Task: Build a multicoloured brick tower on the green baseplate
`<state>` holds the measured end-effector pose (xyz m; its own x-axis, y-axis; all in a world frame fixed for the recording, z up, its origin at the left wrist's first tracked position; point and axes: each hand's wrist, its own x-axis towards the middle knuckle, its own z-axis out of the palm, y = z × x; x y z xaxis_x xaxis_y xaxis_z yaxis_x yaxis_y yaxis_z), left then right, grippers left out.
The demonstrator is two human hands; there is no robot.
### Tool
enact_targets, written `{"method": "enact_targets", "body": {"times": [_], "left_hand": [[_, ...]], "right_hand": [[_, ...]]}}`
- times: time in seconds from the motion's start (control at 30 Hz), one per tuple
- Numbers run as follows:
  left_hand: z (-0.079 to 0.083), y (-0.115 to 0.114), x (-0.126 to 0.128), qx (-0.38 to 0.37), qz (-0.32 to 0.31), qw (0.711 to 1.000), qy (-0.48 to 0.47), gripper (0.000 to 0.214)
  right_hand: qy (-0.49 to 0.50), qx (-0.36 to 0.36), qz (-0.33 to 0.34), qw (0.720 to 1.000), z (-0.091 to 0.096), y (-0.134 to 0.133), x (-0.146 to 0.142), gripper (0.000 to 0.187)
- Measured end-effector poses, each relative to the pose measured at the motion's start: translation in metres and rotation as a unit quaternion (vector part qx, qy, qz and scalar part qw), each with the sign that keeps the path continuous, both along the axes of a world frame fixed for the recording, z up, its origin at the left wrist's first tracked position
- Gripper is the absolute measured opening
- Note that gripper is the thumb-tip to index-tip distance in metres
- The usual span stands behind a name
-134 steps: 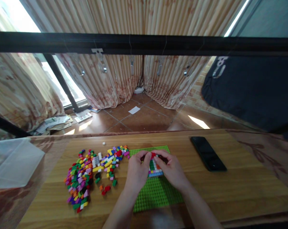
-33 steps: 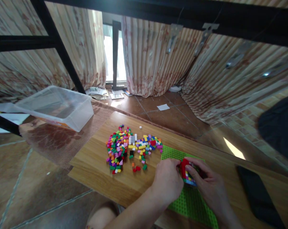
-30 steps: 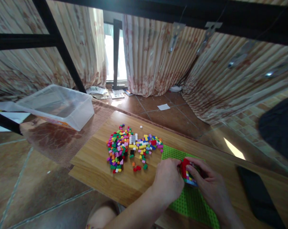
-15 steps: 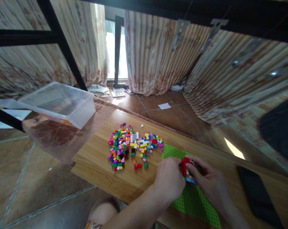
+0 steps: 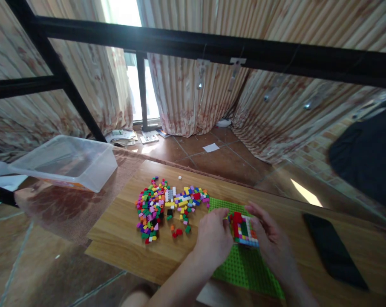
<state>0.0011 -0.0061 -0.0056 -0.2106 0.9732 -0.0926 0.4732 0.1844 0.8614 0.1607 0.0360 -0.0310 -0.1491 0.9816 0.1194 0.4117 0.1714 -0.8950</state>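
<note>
A small multicoloured brick build (image 5: 244, 230) with a red brick on its left side stands on the green studded baseplate (image 5: 240, 270). My left hand (image 5: 214, 238) has curled fingers pressed against the build's left side. On the build's right side rests my right hand (image 5: 269, 238), fingers curved around it. A pile of loose coloured bricks (image 5: 162, 204) lies on the wooden table (image 5: 142, 251), left of the baseplate.
A black phone (image 5: 332, 251) lies on the table to the right. A clear plastic tub (image 5: 65, 162) sits at the left on a brown cloth. Black frame bars (image 5: 193, 44) cross above, with curtains and a tiled floor behind.
The view has swung back to the right and up. Both hands stay on the build; my right hand's fingers have spread, showing more of the build's top.
</note>
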Motion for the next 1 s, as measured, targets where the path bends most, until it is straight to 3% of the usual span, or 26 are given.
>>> {"method": "enact_targets", "body": {"times": [0.1,0.17,0.4,0.73,0.83,1.0], "left_hand": [[-0.001,0.002,0.001,0.02,-0.003,0.999,-0.03,0.035],[-0.001,0.002,0.002,0.036,-0.013,0.998,-0.042,0.034],[-0.002,0.002,0.006,0.045,-0.025,0.999,0.003,0.03],[-0.005,0.002,0.006,0.051,-0.032,0.998,0.024,0.029],[-0.003,-0.002,0.009,0.053,-0.03,0.998,0.02,0.03],[0.007,-0.001,-0.001,0.079,0.051,0.993,-0.072,0.031]], "right_hand": [[0.012,-0.011,-0.086,0.996,0.001,0.003,0.002,0.044],[0.013,-0.015,-0.108,0.994,-0.001,0.004,0.002,0.043],[-0.018,-0.006,-0.038,0.999,-0.006,0.0,-0.006,0.036],[-0.062,-0.015,-0.034,0.997,-0.009,0.004,-0.001,0.038],[-0.087,0.023,-0.062,0.994,-0.006,0.001,-0.003,0.038],[-0.092,0.188,-0.175,0.962,0.017,-0.018,-0.021,0.031]]}}
